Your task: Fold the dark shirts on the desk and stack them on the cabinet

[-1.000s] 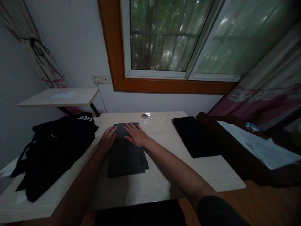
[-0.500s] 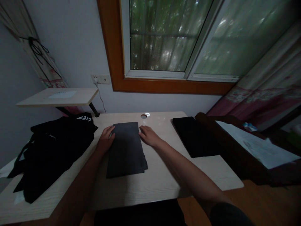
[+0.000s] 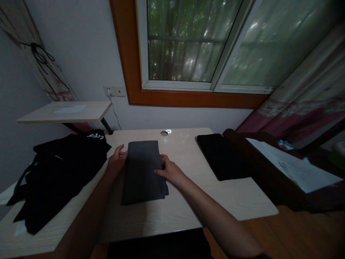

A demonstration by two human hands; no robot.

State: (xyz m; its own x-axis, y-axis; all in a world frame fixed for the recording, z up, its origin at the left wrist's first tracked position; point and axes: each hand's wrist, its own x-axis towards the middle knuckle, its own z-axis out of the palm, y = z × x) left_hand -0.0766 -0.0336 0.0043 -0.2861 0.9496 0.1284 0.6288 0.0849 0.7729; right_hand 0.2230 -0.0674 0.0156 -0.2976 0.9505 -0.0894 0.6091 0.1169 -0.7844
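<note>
A dark grey folded garment (image 3: 144, 171) lies flat on the table in front of me, a small layer jutting out at its lower right corner. At its upper left edge is my left hand (image 3: 118, 160), fingers apart, the thumb side touching or almost touching the fabric. My right hand (image 3: 172, 171) is at the opposite edge. Its thumb reaches over the top of the cloth while the forefinger runs along the side, with a gap between them. Whether any right fingertips are under the edge is hidden.
On the left a heap of black clothes (image 3: 64, 169) with white print lies beside a raised shelf (image 3: 94, 109). A neat black folded stack (image 3: 223, 156) sits at the table's right. Beyond it is dark brown furniture with a white sheet (image 3: 291, 163). The table (image 3: 185, 212) has a cable hole.
My right hand has slid nearer along the right edge, and its thumb now overlaps the garment. My left hand has drawn slightly left, off the cloth. The garment stays in place.
</note>
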